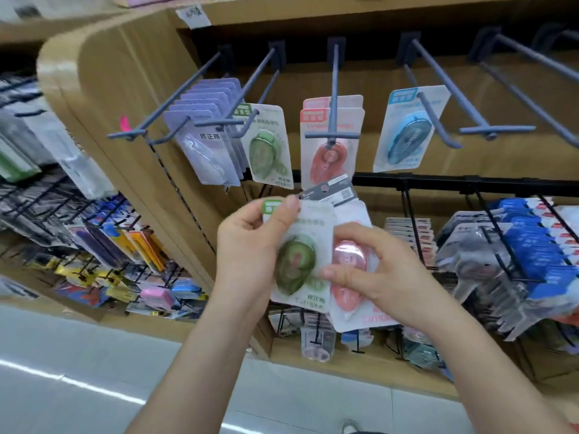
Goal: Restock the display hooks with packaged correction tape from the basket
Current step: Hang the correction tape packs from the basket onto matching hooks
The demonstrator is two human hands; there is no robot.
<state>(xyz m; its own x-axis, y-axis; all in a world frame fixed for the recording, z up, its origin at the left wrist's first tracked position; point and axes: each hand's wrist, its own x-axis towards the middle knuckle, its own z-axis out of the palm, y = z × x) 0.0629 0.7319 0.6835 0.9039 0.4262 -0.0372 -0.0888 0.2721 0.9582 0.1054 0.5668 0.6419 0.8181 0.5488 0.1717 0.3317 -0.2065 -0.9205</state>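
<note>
Gripping green pack (297, 261) in left hand (247, 245), pink pack (344, 296) in right hand (385, 270), just below hooks (260, 76). Probably light, stiff card with slick blister; best pinched near top hole.

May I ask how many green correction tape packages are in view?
2: one green package hangs on a grey hook; the left hand holds another green package. More may hide behind.
</note>
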